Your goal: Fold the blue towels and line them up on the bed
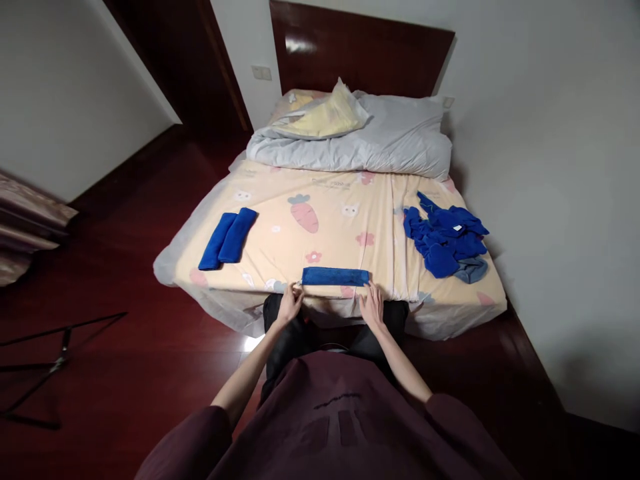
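A blue cloth (335,277), folded into a long narrow strip, lies flat on the bed near its front edge. My left hand (290,304) rests by the strip's left end, fingers slightly bent and apart, with no grip on it visible. At the right end, my right hand (372,305) has its fingers stretched out, the tips at or touching the near corner. Two folded blue cloths (229,238) lie side by side to the left, one partly over the other. On the right is a crumpled heap of blue cloths (445,233) with a small white label showing.
The bed (265,193) has a cream sheet printed with carrots and rabbits under a translucent cover. A grey quilt (345,150) and a yellow pillow (330,117) lie by the dark headboard (360,50). Black tripod legs (57,363) stand on the floor at left.
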A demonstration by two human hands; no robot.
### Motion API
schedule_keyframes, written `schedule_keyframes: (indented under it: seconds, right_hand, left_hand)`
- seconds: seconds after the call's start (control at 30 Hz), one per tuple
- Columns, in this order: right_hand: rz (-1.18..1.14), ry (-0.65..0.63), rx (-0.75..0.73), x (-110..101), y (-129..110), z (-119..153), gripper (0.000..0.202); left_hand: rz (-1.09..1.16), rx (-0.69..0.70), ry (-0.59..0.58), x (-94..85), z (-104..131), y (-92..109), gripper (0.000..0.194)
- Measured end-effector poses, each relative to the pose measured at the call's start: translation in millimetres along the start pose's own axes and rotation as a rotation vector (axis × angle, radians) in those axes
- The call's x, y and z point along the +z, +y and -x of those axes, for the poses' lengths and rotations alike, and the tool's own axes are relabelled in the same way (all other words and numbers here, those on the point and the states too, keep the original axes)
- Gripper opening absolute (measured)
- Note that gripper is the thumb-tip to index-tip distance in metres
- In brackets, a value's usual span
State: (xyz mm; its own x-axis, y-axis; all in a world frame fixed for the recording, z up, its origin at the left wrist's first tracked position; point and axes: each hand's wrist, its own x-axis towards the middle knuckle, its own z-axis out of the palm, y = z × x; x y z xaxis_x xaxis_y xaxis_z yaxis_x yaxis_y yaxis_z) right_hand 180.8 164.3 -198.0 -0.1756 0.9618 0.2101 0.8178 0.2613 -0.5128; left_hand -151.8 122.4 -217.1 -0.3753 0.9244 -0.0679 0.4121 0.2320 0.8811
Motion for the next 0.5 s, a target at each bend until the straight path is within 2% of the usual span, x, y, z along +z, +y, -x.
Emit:
schedule_keyframes:
  seconds: [0.1,0.17,0.23,0.33,0.4,0.5]
  right_hand:
    - [0.007,-0.027,-0.008,2.8,11.6,41.6,0.052]
    - [0.0,-0.012,0.032,2.9,13.4,49.9,0.055]
    - [-0.018,0.02,0.06,2.5,9.5,45.9,0.057]
    - [-0.048,0.035,0.059,5.3,-2.4,37.5,0.056]
    - [-0.076,0.03,0.04,11.0,-9.9,41.1,0.056]
    - [-0.134,0.007,-0.016,22.5,-16.1,59.5,0.059]
  left_hand:
    - [0.203,-0.158,-0.044,10.6,32.2,-9.1,0.041]
    - [0.403,-0.291,-0.103,27.3,37.2,-1.8,0.036]
    - [0.623,-0.397,-0.147,46.1,29.3,13.7,0.03]
    - [0.838,-0.495,-0.112,66.5,4.9,39.7,0.022]
    - [0.859,-0.525,-0.062,71.9,-11.6,51.1,0.024]
    - [0.776,-0.493,0.018,72.8,-28.9,56.0,0.031]
